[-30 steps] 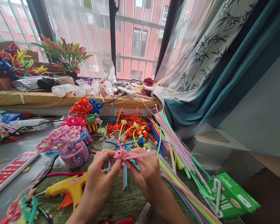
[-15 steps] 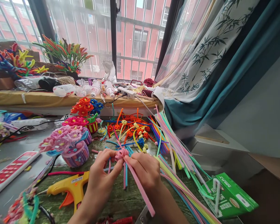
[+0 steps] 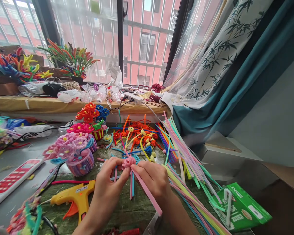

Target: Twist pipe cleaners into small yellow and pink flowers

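- Left hand: fingers clamped on the pink pipe-cleaner flower, which sits between both hands, above the bench.
- Right hand: fingers clamped on the long pink stem (attached at the flower).
- Yellow glue gun: lying just beside the left hand.

The camera on my head looked forward and down, close above my left hand and right hand, across the surface toward the window.

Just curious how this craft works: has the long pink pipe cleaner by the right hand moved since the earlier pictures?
Yes: the pink pipe cleaner has swung down, from pointing at the pastel pipe cleaners to pointing at the scissors.
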### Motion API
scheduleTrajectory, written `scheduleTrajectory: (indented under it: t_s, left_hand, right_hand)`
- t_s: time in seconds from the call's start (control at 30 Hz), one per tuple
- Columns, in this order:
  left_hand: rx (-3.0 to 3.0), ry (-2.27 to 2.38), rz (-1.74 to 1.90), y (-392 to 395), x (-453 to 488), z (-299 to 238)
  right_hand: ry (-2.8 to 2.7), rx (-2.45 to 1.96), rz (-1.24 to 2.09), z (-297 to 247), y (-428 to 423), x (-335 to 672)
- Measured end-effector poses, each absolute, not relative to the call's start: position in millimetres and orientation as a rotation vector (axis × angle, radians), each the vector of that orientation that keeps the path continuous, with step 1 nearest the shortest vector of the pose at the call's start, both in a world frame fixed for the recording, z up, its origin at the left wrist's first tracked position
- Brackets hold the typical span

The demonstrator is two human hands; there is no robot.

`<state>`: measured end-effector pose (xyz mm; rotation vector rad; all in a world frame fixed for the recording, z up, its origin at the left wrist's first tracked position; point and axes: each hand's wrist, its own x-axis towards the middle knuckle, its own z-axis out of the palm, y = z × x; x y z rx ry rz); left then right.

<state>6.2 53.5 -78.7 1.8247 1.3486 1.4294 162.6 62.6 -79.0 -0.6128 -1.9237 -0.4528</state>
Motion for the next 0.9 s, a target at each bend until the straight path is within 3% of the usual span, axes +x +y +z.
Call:
scheduleTrajectory:
  t_s: [0.9]
  left_hand:
    - [1.847,1.368,1.47,50.2,10.3,-71.6]
  right_hand:
    - [-1.897,-0.627,-0.478,-78.5,60.2,163.1]
